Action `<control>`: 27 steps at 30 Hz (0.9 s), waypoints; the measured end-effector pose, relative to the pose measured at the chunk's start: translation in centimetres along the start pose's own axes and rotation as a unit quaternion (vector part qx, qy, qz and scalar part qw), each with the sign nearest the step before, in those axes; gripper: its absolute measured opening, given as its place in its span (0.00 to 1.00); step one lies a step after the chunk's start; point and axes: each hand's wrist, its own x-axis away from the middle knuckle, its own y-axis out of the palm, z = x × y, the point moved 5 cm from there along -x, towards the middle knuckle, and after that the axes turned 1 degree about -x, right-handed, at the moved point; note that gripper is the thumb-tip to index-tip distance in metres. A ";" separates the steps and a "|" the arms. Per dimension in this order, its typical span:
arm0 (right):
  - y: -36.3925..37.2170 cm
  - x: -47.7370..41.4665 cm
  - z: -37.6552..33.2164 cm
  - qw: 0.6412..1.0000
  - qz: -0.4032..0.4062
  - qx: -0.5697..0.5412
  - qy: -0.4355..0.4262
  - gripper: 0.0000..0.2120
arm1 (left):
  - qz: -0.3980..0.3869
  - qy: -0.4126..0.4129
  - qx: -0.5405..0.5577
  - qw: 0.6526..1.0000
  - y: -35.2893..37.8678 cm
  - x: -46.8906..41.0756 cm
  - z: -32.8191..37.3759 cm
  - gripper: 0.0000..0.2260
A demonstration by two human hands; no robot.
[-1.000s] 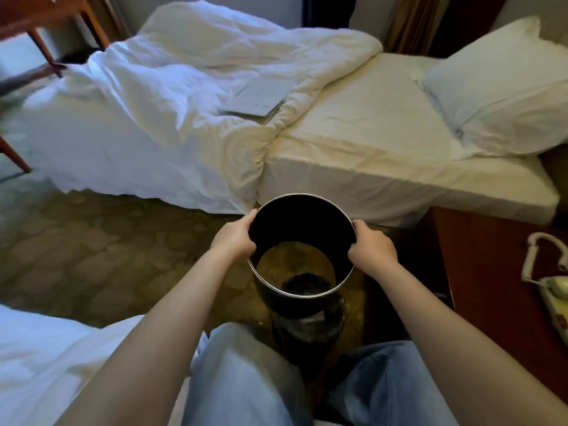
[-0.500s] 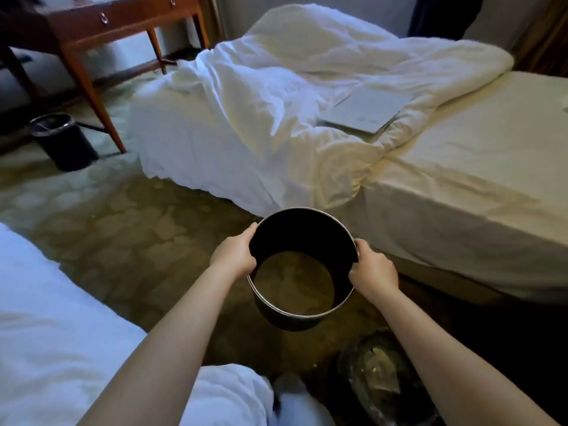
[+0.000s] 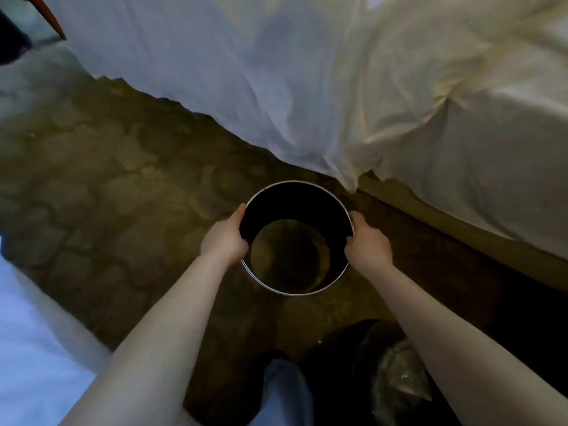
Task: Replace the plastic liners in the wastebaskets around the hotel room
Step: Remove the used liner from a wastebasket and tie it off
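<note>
Carpet [image 3: 123,179] beside the bed [image 3: 307,87] is filling more of the view now as the person is leaning down w/ the wastebasket [image 3: 295,200], left hand [image 3: 226,241] and right hand [image 3: 367,244] gripping opposite sides of its rim, prob. setting it down, liner-free, for re-bagging.

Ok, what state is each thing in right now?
Black round wastebasket with silver rim: upright, no liner, nothing inside.
Left hand: gripping its left rim.
Right hand: gripping its right rim.
White duvet: rumpled, hanging down.
Clear plastic liner: crumpled, low on the right.
</note>
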 end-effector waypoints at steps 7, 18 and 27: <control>2.6 -4.9 1.7 0.999 0.019 -0.001 -0.032 0.21 | 0.001 -0.035 0.087 0.996 4.8 -3.8 -1.0 0.34; 1.9 -3.9 3.1 0.998 -0.028 -0.021 -0.044 0.24 | -0.057 -0.077 0.069 0.993 6.4 -1.6 1.1 0.34; -5.7 0.9 2.8 0.995 -0.072 -0.039 -0.054 0.10 | 0.083 0.096 0.065 0.990 0.8 5.8 10.5 0.12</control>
